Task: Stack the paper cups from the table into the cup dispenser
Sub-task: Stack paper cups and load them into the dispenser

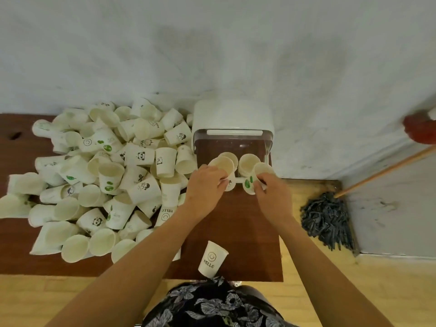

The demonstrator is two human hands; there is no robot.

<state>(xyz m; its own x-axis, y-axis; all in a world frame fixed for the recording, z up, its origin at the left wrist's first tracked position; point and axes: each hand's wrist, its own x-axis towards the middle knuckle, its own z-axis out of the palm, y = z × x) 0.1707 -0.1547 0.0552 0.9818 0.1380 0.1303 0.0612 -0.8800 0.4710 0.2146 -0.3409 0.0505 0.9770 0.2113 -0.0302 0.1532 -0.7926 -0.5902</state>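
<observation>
We are pinching a cup in each hand, left and right, at the dispenser mid-frame; misaligned rims could jam or crush.

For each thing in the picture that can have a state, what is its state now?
Dispenser: front open, cups inside.
Left hand: grips a cup at the dispenser.
Right hand: grips a green-print cup at the dispenser.
Cup pile: loose on the table, most cups on their sides.
HELLO cup: alone by the near edge, mouth tilted away.
Mop: head on the floor.
</observation>
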